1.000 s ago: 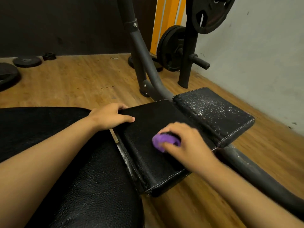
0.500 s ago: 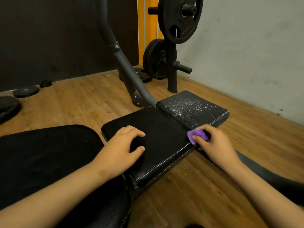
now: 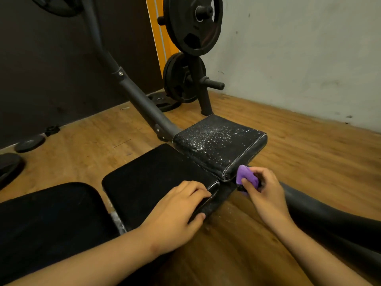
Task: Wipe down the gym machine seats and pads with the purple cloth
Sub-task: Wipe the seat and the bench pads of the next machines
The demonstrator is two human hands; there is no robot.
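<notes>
Pinches purple cloth [image 3: 245,175] in right grip [image 3: 266,190], now against end face of speckled pad [image 3: 218,145], off the top seam. Clasps near edge of middle pad [image 3: 152,174] with left grip [image 3: 179,211], shifted from centre.

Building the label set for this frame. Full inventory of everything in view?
purple cloth: 1, purple, bunched beside the near corner of the speckled pad
speckled pad: 1, black with white specks, far end
middle pad: 1, black, centre
large pad: 1, black, lower left
frame tubes: 2, grey, one rising behind, one lower right
racked plates: 2, black, stand by wall
floor plates: at least 3, black, back and left floor
post: 1, yellow, back
floor: wood, brown
wall: grey, right
left-hand grip: 1, clasps middle pad's near edge
right-hand grip: 1, holds the cloth
</notes>
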